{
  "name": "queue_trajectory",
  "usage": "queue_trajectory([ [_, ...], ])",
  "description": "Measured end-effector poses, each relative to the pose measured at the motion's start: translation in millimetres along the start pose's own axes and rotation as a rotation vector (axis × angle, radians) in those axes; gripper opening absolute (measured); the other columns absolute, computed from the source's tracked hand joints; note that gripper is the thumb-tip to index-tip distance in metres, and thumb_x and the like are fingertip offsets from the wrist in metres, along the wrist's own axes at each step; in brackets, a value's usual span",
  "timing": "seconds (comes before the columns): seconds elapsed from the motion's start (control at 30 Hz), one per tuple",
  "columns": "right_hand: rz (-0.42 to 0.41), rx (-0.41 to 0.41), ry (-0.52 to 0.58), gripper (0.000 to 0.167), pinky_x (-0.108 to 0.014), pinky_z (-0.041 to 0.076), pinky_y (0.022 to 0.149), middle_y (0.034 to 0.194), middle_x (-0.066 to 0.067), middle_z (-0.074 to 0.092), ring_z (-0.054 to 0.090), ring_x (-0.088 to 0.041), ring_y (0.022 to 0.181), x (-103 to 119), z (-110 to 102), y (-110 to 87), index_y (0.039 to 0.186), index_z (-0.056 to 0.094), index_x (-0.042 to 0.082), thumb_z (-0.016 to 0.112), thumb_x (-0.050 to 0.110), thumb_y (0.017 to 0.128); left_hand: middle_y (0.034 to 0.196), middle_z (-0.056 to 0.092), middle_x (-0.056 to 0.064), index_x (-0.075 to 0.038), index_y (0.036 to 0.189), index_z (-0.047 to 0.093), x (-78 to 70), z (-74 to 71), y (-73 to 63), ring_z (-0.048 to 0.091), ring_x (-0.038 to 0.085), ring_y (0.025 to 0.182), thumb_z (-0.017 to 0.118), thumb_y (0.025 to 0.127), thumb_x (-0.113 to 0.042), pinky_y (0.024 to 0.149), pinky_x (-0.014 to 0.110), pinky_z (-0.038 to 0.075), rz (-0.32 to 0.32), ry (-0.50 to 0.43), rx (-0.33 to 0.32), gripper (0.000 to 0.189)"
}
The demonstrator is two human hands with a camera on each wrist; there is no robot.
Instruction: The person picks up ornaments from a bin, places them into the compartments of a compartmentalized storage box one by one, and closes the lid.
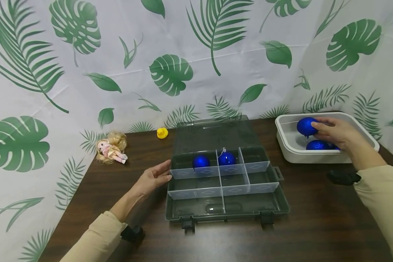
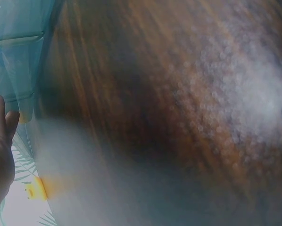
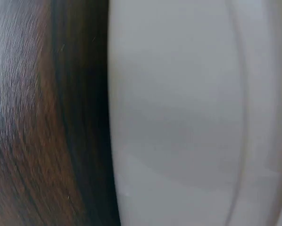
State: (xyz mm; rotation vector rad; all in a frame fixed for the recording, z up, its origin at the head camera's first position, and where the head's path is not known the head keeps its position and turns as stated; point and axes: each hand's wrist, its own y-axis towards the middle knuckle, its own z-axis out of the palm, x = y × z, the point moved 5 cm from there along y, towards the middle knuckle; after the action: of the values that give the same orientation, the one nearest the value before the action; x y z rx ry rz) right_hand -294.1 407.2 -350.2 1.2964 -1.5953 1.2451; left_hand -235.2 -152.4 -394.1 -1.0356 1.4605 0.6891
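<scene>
In the head view my right hand [image 1: 335, 134] pinches a blue Christmas ball [image 1: 306, 126] above a white plastic tub [image 1: 289, 154]. More blue balls [image 1: 317, 145] lie in the tub below it. My left hand [image 1: 154, 178] touches the left side of a dark see-through divided box [image 1: 196, 207], its fingers fairly straight; the left wrist view shows this hand [image 2: 0, 146] at its edge. The box lid is raised at the back. A matte blue ball [image 1: 201, 161] and a shiny blue ball [image 1: 227, 159] sit in separate back compartments. The right wrist view shows only the tub wall [image 3: 178, 113] and tabletop.
A small doll [image 1: 110, 148] lies at the left of the brown table [image 1: 235, 240]. Near the back edge stands a yellow rubber duck [image 1: 162, 133]. A leaf-patterned cloth [image 1: 131, 91] hangs behind. Two latches [image 1: 187, 222] project from the box's front.
</scene>
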Motion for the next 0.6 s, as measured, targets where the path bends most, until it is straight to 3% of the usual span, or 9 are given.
queue_trajectory([
  [0.07, 0.003, 0.036, 0.201, 0.033, -0.018, 0.054, 0.071, 0.101, -0.003, 0.061, 0.064, 0.001, 0.075, 3, 1, -1.9, 0.123, 0.045, 0.020, 0.057, 0.027, 0.092, 0.150, 0.026, 0.024, 0.004, 0.147, 0.023, 0.3, 0.2, -0.1, 0.030, 0.037, 0.137, 0.055, 0.094, -0.004, 0.106, 0.045, 0.032, -0.002, -0.001, -0.002, 0.062],
  [0.13, -0.003, 0.077, 0.380, 0.018, -0.021, 0.055, 0.071, 0.083, 0.013, 0.061, 0.067, -0.004, 0.077, 7, 5, -4.2, 0.109, 0.053, 0.023, 0.059, 0.020, 0.092, 0.150, 0.026, 0.024, 0.003, 0.147, 0.023, 0.3, -0.2, 0.0, 0.030, 0.037, 0.137, 0.055, 0.094, -0.004, 0.106, 0.044, 0.033, -0.006, -0.002, -0.004, 0.062],
  [0.2, -0.026, 0.124, 0.481, 0.010, -0.023, 0.055, 0.072, 0.082, 0.008, 0.066, 0.068, -0.008, 0.080, 15, 12, -7.5, 0.098, 0.058, 0.023, 0.056, 0.015, 0.093, 0.150, 0.026, 0.024, 0.003, 0.147, 0.024, 0.2, -0.7, 0.0, 0.030, 0.036, 0.137, 0.055, 0.094, -0.004, 0.106, 0.044, 0.033, -0.011, -0.003, -0.008, 0.062],
  [0.27, -0.049, 0.156, 0.535, 0.014, -0.024, 0.056, 0.072, 0.085, 0.006, 0.067, 0.069, -0.010, 0.082, 24, 20, -12.0, 0.095, 0.063, 0.023, 0.054, 0.011, 0.094, 0.150, 0.026, 0.024, 0.002, 0.147, 0.024, 0.1, -0.8, 0.0, 0.030, 0.036, 0.137, 0.055, 0.094, -0.005, 0.106, 0.043, 0.033, -0.014, -0.004, -0.007, 0.062],
  [0.43, -0.120, 0.221, 0.515, 0.020, -0.024, 0.055, 0.075, 0.098, 0.006, 0.066, 0.068, -0.011, 0.087, 49, 54, -22.2, 0.099, 0.068, 0.021, 0.052, 0.011, 0.095, 0.151, 0.025, 0.023, 0.002, 0.147, 0.024, 0.2, -0.9, 0.2, 0.030, 0.036, 0.137, 0.055, 0.094, -0.005, 0.106, 0.042, 0.034, -0.016, -0.004, -0.007, 0.062],
  [0.6, -0.170, 0.297, 0.381, 0.017, -0.024, 0.054, 0.079, 0.107, 0.005, 0.062, 0.066, -0.011, 0.093, 63, 93, -28.4, 0.108, 0.062, 0.019, 0.051, 0.013, 0.096, 0.151, 0.026, 0.023, 0.002, 0.147, 0.024, 1.1, -1.3, 0.7, 0.030, 0.036, 0.137, 0.056, 0.093, -0.005, 0.106, 0.042, 0.034, -0.015, -0.002, -0.007, 0.062],
])
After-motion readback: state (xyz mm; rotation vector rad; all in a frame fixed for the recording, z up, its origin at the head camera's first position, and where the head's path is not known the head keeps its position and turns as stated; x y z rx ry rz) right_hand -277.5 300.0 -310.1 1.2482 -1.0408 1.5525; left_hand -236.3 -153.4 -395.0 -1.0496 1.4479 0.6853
